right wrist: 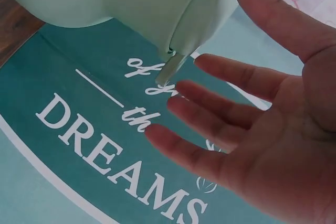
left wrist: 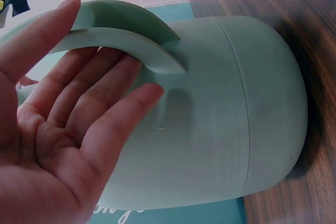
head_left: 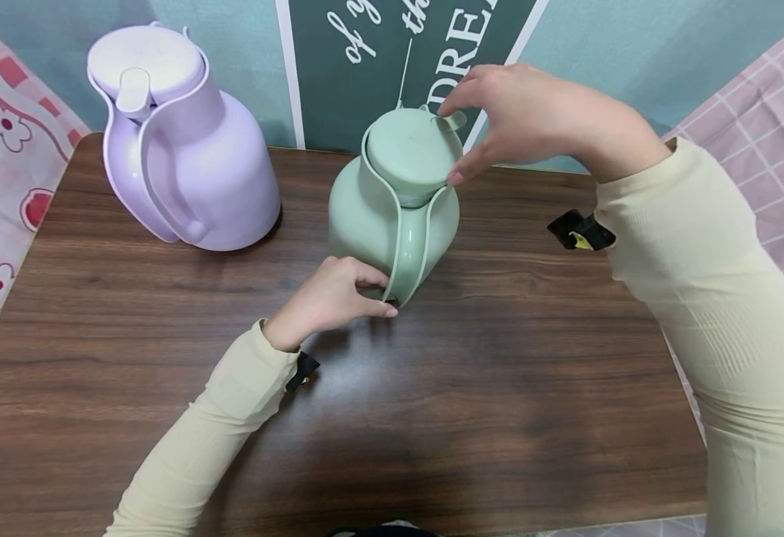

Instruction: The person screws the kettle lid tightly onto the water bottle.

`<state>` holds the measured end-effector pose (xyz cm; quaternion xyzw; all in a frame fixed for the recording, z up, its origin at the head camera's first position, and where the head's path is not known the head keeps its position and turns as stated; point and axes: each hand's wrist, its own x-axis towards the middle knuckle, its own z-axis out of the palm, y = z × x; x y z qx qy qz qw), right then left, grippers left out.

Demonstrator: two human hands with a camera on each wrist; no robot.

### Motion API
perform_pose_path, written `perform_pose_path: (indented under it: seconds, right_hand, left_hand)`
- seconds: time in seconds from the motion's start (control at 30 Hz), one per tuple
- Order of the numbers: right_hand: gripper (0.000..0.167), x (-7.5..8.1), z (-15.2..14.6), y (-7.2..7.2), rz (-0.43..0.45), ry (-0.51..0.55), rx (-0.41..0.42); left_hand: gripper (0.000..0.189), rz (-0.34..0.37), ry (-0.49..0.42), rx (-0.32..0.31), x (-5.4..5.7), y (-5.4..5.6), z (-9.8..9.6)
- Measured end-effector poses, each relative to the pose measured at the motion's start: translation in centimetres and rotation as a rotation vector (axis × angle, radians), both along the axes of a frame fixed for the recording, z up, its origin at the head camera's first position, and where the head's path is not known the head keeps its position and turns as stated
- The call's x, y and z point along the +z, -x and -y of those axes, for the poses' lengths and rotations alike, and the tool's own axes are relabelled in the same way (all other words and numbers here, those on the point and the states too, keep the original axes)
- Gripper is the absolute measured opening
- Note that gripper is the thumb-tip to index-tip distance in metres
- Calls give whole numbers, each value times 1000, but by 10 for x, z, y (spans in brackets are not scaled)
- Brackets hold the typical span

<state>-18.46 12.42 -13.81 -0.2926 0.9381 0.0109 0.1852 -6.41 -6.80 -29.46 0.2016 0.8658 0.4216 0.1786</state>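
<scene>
A pale green thermos jug (head_left: 392, 224) stands near the back of the table, its handle (head_left: 410, 257) towards me. My left hand (head_left: 334, 298) holds the lower part of that handle. In the left wrist view, the thumb lies outside it and several fingers reach behind it. At the top, my right hand (head_left: 519, 112) spans the round lid (head_left: 408, 145) from the right, thumb at its near edge and index finger at its far edge. A small tab (right wrist: 170, 69) sticks out from the lid beside the right fingertips, pointing away from the handle. The other right fingers spread beyond it.
A lilac thermos jug (head_left: 230, 164) with its lid on stands at the back left. Behind both jugs hangs a teal cloth (head_left: 251, 74) with white lettering. Patterned cloth borders the brown wooden table (head_left: 485, 388) on the left and right.
</scene>
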Motion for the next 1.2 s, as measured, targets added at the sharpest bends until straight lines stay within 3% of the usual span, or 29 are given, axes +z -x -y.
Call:
perform_pose_path:
  seconds: [0.23,0.47,1.2]
  right_hand:
    - [86,1,-3,6,54,-6,20]
    - [94,0,0,3,51,-14,1]
    - [57,-5,9,-13,-89,33,54]
  left_hand:
    - [16,-2,3,-2,1,0,0]
    - [17,-6,4,-7,1,0,0]
    - [17,1,-5,-2,0,1,1]
